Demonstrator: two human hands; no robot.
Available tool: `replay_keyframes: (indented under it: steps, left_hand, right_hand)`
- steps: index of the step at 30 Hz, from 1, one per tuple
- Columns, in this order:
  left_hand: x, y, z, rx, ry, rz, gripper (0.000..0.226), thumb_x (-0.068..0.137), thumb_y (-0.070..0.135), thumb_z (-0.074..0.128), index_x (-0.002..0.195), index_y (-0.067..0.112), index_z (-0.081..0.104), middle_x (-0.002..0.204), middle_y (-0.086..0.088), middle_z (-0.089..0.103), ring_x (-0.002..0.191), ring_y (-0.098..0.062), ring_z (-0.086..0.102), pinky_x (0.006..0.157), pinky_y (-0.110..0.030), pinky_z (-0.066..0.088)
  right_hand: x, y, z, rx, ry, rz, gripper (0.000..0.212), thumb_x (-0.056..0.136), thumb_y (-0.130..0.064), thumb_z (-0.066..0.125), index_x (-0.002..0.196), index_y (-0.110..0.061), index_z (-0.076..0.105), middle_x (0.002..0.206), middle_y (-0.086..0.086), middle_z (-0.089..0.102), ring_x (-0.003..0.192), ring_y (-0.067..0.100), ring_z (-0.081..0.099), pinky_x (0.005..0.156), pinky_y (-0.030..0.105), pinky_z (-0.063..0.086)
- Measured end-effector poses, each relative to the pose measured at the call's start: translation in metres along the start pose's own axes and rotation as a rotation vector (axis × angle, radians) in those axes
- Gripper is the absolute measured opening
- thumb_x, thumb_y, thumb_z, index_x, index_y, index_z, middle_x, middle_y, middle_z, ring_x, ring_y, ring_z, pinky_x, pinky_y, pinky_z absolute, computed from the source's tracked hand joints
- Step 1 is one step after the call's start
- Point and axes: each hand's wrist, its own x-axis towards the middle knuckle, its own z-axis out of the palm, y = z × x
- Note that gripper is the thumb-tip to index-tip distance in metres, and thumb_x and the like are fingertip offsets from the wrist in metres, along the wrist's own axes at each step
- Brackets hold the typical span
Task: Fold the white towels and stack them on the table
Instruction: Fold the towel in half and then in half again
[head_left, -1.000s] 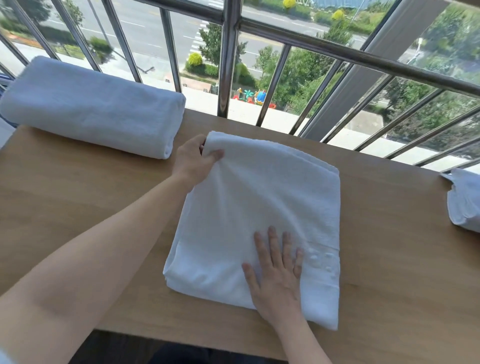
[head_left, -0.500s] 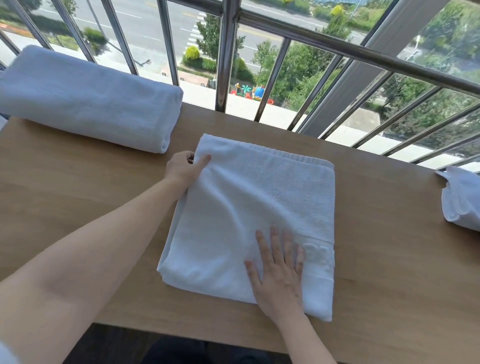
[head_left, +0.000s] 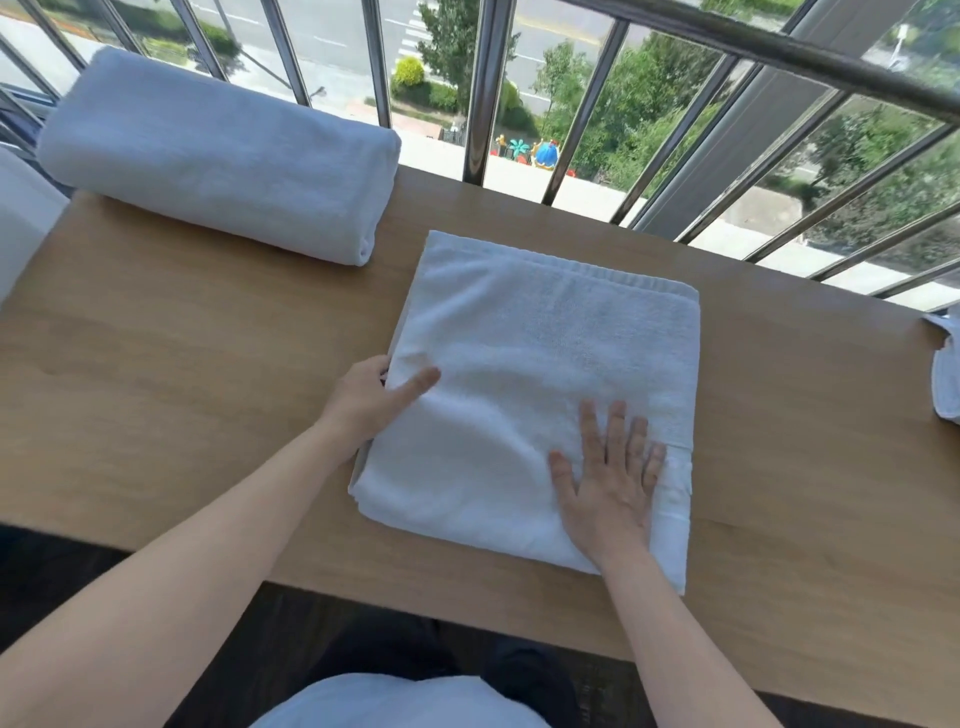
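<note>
One folded towel (head_left: 218, 156) already rests on the surface (head_left: 156, 364) while the second towel (head_left: 540, 374) (nearly folded) lies under the spread right hand (head_left: 608, 483), its edge pinched by the left hand (head_left: 371, 400), stacking still ahead.

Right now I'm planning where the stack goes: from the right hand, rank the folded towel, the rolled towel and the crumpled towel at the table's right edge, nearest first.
1. Folded towel: directly under the right hand, which lies flat on it.
2. Crumpled towel: at the right edge.
3. Rolled towel: far-left corner, beside the railing.
</note>
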Motion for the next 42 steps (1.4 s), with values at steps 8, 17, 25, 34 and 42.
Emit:
replay_keyframes:
  steps: [8,17,25,34,42]
  left_hand:
    - [-0.025,-0.024,0.001,-0.063,0.072,0.029,0.02,0.08,0.058,0.077,0.085,0.039,0.074,0.085,0.011,0.076,0.078,-0.011,0.074,0.065,-0.036,0.06]
    - [-0.051,-0.043,0.007,-0.103,0.157,-0.065,0.047,0.073,0.059,0.08,0.083,0.014,0.072,0.08,-0.001,0.076,0.073,-0.021,0.073,0.058,-0.034,0.053]
    - [-0.055,-0.048,0.008,0.074,0.245,-0.04,0.038,0.077,0.06,0.077,0.076,0.024,0.065,0.073,0.008,0.069,0.063,-0.006,0.063,0.046,-0.014,0.04]
    - [-0.047,-0.006,0.07,0.478,0.579,0.403,0.031,0.097,0.025,0.053,0.127,0.022,0.055,0.148,-0.005,0.045,0.145,-0.028,0.028,0.114,-0.043,0.02]
    - [0.0,0.008,0.121,1.008,0.051,0.662,0.06,0.102,0.053,0.021,0.159,0.037,0.012,0.169,0.004,0.003,0.155,-0.019,-0.007,0.125,-0.04,-0.008]
  right_hand:
    - [0.002,-0.003,0.001,-0.017,0.004,0.016,0.071,0.093,-0.071,-0.001,0.151,-0.041,-0.027,0.16,-0.006,-0.036,0.147,0.021,-0.033,0.119,0.052,-0.017]
    - [-0.001,-0.001,0.009,-0.015,0.041,-0.002,0.069,0.096,-0.07,0.002,0.153,-0.04,-0.022,0.161,-0.006,-0.033,0.149,0.021,-0.03,0.12,0.051,-0.017]
    - [-0.001,0.007,0.006,-0.041,0.076,-0.006,0.063,0.099,-0.062,0.005,0.156,-0.041,-0.014,0.165,-0.004,-0.023,0.151,0.02,-0.023,0.121,0.049,-0.016]
    - [-0.005,0.016,0.01,-0.019,0.139,-0.022,0.063,0.102,-0.056,0.009,0.158,-0.037,-0.011,0.167,-0.001,-0.015,0.153,0.02,-0.019,0.123,0.049,-0.01]
    - [-0.006,0.023,0.015,0.002,0.23,-0.053,0.062,0.102,-0.048,0.022,0.16,-0.033,0.008,0.169,0.002,0.002,0.155,0.022,-0.002,0.124,0.051,-0.001]
